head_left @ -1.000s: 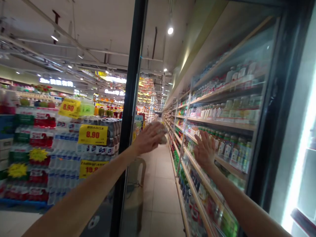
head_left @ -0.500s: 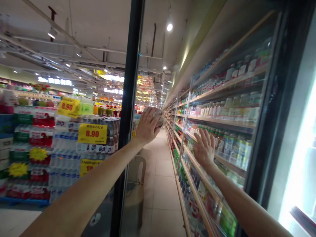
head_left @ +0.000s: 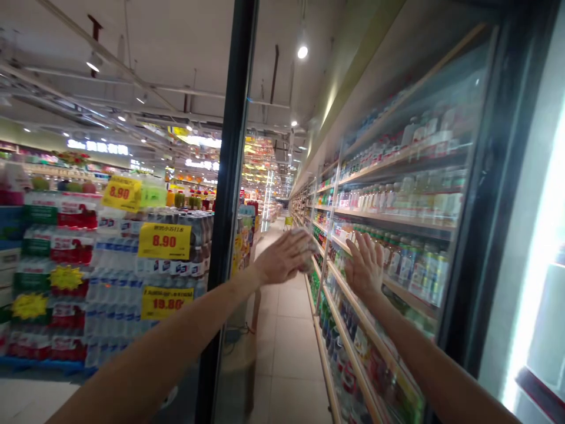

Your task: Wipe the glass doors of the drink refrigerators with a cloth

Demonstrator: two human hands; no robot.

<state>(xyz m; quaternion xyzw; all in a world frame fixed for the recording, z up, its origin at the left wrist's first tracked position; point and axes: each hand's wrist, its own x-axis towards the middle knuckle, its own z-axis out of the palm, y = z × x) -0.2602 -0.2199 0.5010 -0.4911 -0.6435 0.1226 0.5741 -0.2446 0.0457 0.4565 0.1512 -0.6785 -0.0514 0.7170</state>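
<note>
A glass door with a dark frame [head_left: 232, 153] stands before me, and the aisle shows through its pane. My left hand [head_left: 280, 257] is closed over a crumpled, pale grey cloth [head_left: 308, 254] at the pane. Most of the cloth lies hidden under the fingers. To the right, my right hand [head_left: 365, 268] is raised with its fingers stretched out and spread, and holds nothing. It looks laid flat on the glass, though the contact itself is hard to make out.
Shelves of bottles [head_left: 397, 200] run along the right side, seen in or through the glass. Stacked drink packs [head_left: 115, 277] with yellow price signs [head_left: 165, 240] stand at left. A tiled aisle floor [head_left: 291, 330] stretches away. A bright light strip [head_left: 529, 253] is at far right.
My left hand has moved right and down across the pane with the cloth, closer to my right hand. The right hand has stayed in nearly the same place.
</note>
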